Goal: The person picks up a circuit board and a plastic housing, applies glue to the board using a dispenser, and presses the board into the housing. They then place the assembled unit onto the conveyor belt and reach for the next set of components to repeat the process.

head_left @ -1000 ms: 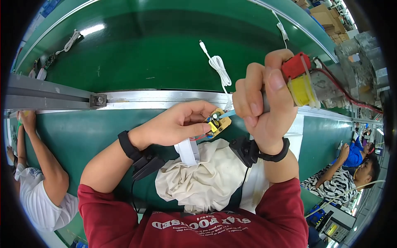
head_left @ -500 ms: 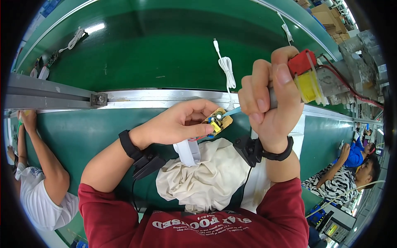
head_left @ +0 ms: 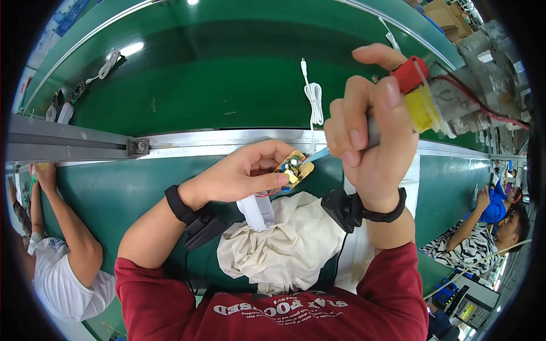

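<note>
My left hand (head_left: pixel 253 173) pinches a small circuit board (head_left: pixel 300 181) between thumb and fingers, its yellow and blue parts facing up. Red wires run from the board toward a white plastic housing (head_left: pixel 257 211) just below it. My right hand (head_left: pixel 372 122) is wrapped round a grey cylindrical tool (head_left: pixel 373 133) with a slim light-blue tip, a red block (head_left: pixel 410 74) and a yellow band (head_left: pixel 419 109). The tip reaches the board's upper right edge; whether it touches a part there I cannot tell. My right index finger is raised along the red block.
Crumpled cream cloth (head_left: pixel 278 244) lies before me on the green bench. Beyond a metal rail (head_left: pixel 227 139), a coiled white cable (head_left: pixel 313 96) rests on the green surface, with another cable (head_left: pixel 106 65) at far left. People sit at both sides.
My right index finger has lifted away from the tool. The board has tilted slightly in my left hand, and the tip stays at its edge. The whole view has shifted a little.
</note>
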`<action>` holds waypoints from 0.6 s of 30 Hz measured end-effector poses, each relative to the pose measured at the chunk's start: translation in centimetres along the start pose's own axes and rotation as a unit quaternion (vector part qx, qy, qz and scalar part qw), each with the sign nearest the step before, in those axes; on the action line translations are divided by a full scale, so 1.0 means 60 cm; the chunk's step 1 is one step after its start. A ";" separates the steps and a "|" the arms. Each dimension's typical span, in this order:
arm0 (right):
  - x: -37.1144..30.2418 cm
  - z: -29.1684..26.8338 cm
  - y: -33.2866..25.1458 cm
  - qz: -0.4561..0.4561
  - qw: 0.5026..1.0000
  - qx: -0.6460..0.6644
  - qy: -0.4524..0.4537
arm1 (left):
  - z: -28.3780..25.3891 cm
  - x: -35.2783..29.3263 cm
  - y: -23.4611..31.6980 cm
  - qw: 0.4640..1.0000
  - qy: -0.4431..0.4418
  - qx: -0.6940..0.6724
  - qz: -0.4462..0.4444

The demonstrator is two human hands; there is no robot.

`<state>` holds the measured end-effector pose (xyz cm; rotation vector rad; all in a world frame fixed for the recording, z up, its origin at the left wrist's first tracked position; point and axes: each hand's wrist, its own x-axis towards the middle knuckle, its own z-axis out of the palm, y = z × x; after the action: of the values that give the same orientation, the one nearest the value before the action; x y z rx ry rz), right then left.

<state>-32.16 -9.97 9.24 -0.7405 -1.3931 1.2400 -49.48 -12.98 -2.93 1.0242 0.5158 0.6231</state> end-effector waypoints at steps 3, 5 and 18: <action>-0.002 -0.009 -0.004 0.012 1.000 0.029 -0.005 | -0.005 0.004 0.001 1.000 -0.002 -0.003 0.001; -0.005 -0.013 -0.002 0.015 0.999 0.043 -0.007 | -0.011 0.010 0.004 1.000 -0.019 -0.010 0.009; -0.024 -0.003 -0.016 0.013 0.996 0.064 -0.056 | -0.038 0.038 0.123 0.990 0.049 0.064 0.114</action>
<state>-31.48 -11.52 9.71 -0.6095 -1.3838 1.3963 -51.06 -7.17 2.45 1.1891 0.5332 0.8551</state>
